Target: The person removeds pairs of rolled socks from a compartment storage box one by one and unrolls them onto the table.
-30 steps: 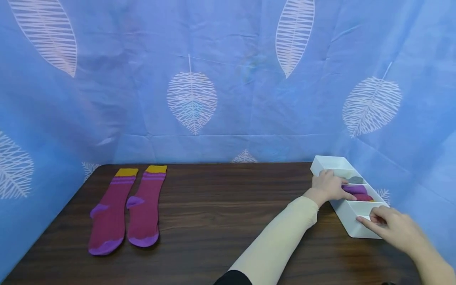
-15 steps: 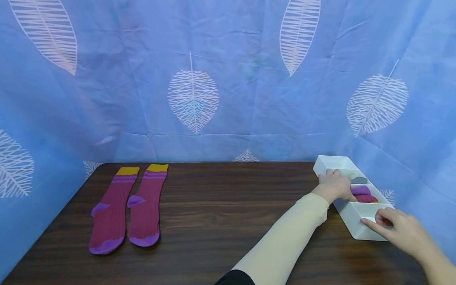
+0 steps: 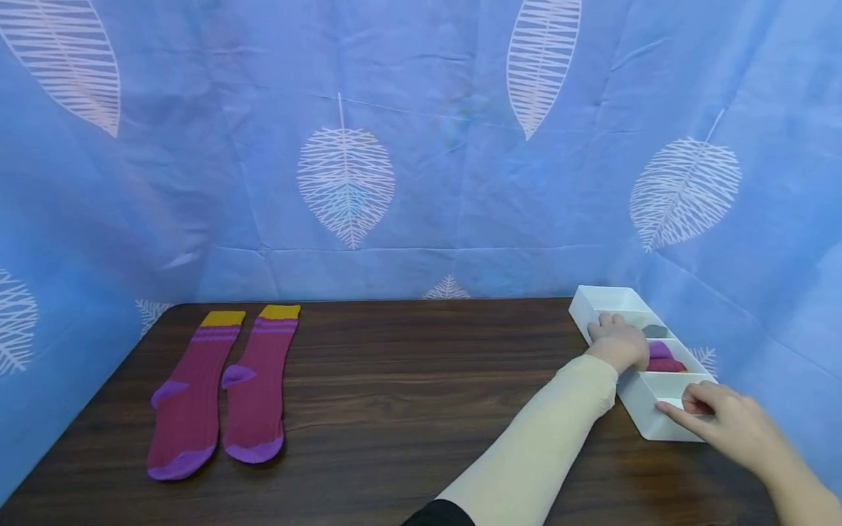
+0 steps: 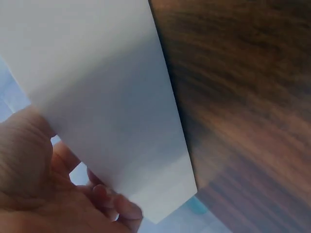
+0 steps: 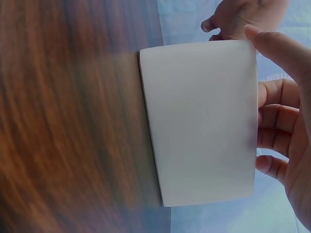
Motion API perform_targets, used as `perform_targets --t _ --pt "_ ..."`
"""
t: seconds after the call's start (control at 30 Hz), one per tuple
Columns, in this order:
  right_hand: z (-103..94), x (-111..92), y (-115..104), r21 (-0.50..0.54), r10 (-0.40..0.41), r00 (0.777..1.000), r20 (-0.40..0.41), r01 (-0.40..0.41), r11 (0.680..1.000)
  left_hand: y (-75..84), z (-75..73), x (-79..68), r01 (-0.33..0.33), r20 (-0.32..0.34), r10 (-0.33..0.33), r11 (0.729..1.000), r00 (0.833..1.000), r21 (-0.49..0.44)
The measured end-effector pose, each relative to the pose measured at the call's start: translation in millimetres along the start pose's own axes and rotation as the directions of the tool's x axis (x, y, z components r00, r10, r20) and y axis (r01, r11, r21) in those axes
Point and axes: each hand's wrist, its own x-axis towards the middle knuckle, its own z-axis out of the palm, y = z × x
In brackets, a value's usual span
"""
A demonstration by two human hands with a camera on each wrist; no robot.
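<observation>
A white divided organizer box (image 3: 639,403) stands along the table's right side. My left hand (image 3: 620,343) reaches over its long wall into a middle compartment, its thumb hidden in the head view. In the left wrist view, some curled fingers (image 4: 114,204) show by the rim; I cannot tell whether they hold anything. Beside this hand, folded maroon-and-purple fabric (image 3: 664,364) fills one compartment, and a grey piece (image 3: 655,331) lies in another farther back. My right hand (image 3: 737,420) grips the near end's rim, thumb on the corner and the other fingers curled over the edge.
Two maroon socks, one on the left (image 3: 187,402) and one beside it (image 3: 259,391), lie flat on the dark wooden table (image 3: 421,380), with purple heels and toes and yellow cuffs. A blue leaf-patterned cloth (image 3: 421,183) hangs behind.
My left hand has shifted right and deeper over the box, and its thumb has gone out of sight. My right hand keeps its place at the box's near end. The head view has swayed slightly.
</observation>
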Motion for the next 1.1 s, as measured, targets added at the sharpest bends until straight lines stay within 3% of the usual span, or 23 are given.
perform_targets --t 0.33,0.6,0.73,0.9,1.1 --pt "1.3 -2.5 3.4 0.01 -0.002 1.0 0.014 0.001 1.0 -2.9 18.8 3.0 -0.066 -0.151 0.072 0.997 0.986 0.044" --pt "-2.8 -1.2 1.8 0.014 -0.011 1.0 0.003 0.011 1.0 -2.8 21.2 9.6 -0.095 -0.214 0.114 0.991 0.97 0.094" --pt "-2.5 -1.4 0.5 0.016 0.002 1.0 0.02 -0.002 1.0 -4.2 23.1 9.5 -0.134 -0.24 0.168 0.979 0.956 0.15" --pt "-1.6 -0.8 1.3 0.011 0.007 1.0 0.029 -0.008 1.0 -7.8 17.7 4.6 -0.182 -0.257 0.233 0.961 0.938 0.207" --pt "-1.9 -1.5 3.3 0.01 0.003 1.0 0.01 -0.003 1.0 -9.3 -2.6 -4.8 -0.209 -0.291 0.274 0.949 0.917 0.236"
